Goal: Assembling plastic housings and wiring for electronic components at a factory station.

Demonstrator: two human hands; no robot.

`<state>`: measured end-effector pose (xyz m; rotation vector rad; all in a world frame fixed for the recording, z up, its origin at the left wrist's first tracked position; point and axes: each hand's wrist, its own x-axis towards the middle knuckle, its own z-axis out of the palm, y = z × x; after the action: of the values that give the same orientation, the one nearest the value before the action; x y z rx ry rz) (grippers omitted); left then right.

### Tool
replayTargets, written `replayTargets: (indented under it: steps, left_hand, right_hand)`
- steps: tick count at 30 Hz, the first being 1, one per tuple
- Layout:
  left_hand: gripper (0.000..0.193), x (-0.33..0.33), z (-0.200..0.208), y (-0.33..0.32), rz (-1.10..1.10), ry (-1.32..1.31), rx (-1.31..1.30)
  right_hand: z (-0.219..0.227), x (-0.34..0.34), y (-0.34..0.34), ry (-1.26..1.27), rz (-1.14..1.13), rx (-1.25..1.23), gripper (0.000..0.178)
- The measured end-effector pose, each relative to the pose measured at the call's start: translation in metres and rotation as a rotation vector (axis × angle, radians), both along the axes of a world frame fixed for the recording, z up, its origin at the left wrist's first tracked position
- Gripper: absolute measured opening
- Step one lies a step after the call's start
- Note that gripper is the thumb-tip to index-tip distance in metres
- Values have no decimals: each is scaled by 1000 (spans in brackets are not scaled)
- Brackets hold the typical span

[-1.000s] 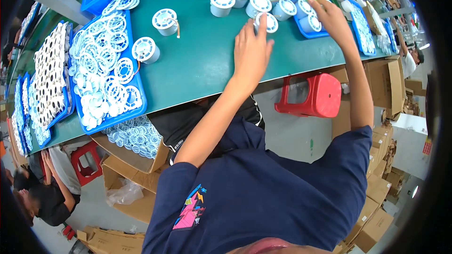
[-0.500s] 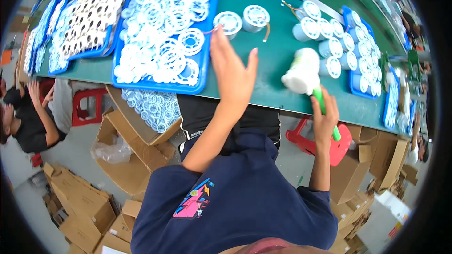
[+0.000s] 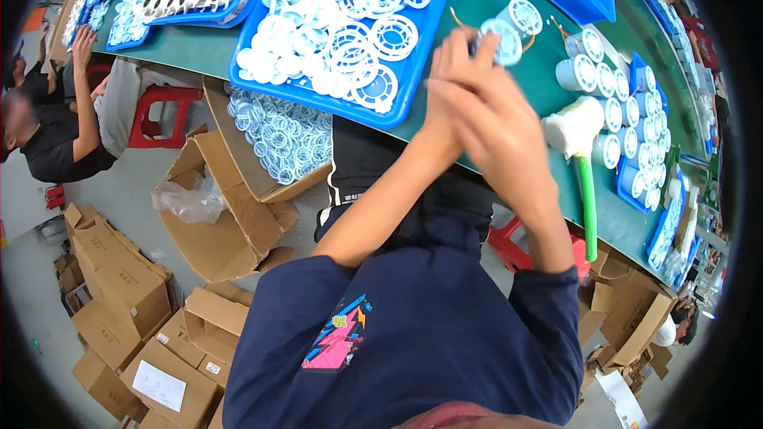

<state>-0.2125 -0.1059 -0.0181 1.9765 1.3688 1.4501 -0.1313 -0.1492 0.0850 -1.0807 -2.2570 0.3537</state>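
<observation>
My left hand is beside a light-blue round cylinder part with a slotted top, its fingers bent inward. What they hold, if anything, is hidden. Crossing over it, my right hand is smeared by motion, its fingers partly lost against the left hand; whether it grips anything does not show. Just behind stands a second such cylinder with a short brown lead. A mallet with a white head and green handle lies on the table, right of my hands, out of both.
A blue tray of white rings and caps lies to the left. Several more cylinders are grouped on the right, some in a blue tray. A blue bin stands at the back. Cardboard boxes and a red stool are below.
My right hand has let go of the mallet, which now lies on the table, and has moved left over my left hand. The view has turned, shifting the table.
</observation>
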Motion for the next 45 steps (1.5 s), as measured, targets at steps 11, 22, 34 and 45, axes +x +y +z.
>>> replayTargets:
  steps: [11,22,34,45]
  left_hand:
    - [73,-12,-5,-37,-128,148,-99]
    - [68,-13,-5,-46,-102,185,-6]
    - [72,-19,5,-39,-213,-56,-26]
    - [61,-20,-11,-44,-305,-247,-247]
  right_hand:
    - [-47,-113,54,-299,322,22,17]
    - [-16,-69,31,78,64,68,25]
    - [-48,38,-11,143,-417,51,27]
    - [-35,-43,61,-306,-51,112,30]
